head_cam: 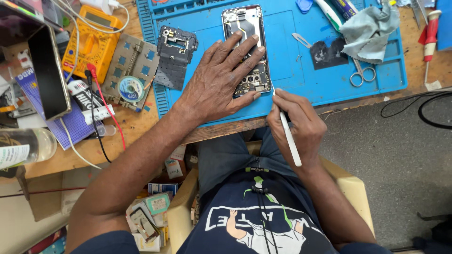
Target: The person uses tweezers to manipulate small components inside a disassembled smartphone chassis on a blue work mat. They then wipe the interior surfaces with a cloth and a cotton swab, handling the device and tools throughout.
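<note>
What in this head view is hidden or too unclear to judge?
- Middle of the opened phone: covered by the left hand.
- Tip of the white tool in the right hand: too fine to tell whether it touches the phone.
- Yellow multimeter: top cut off by the frame edge.

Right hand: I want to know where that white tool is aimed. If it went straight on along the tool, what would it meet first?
The right hand points its white tool up and left; it would likely first meet the opened phone, at its lower right edge.
</note>
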`<move>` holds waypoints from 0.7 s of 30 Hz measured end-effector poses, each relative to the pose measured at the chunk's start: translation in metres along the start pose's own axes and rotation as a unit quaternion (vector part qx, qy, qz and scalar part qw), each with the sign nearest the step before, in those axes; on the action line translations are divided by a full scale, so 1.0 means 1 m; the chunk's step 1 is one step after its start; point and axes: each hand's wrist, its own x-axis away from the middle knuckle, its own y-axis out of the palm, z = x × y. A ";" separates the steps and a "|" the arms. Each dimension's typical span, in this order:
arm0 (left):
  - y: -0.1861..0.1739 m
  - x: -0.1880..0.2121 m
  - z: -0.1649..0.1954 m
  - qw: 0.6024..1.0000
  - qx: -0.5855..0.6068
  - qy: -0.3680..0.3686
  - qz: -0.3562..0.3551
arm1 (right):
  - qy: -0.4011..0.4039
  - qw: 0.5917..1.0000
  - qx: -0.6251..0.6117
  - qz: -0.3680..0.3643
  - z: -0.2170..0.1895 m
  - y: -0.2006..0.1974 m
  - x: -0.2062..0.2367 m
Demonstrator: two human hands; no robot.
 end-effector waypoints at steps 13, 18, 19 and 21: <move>0.004 0.000 -0.001 1.000 0.001 -0.005 -0.012 | 0.005 1.000 -0.016 -0.004 0.002 -0.001 0.001; 0.002 -0.001 0.000 1.000 0.007 -0.008 -0.013 | -0.006 1.000 -0.006 -0.014 0.004 0.000 -0.001; 0.002 0.000 0.001 1.000 0.007 -0.006 -0.015 | -0.012 1.000 -0.004 -0.017 0.005 0.000 -0.001; 0.001 -0.002 0.000 1.000 -0.002 0.000 -0.010 | -0.026 1.000 -0.005 -0.011 0.006 0.000 0.000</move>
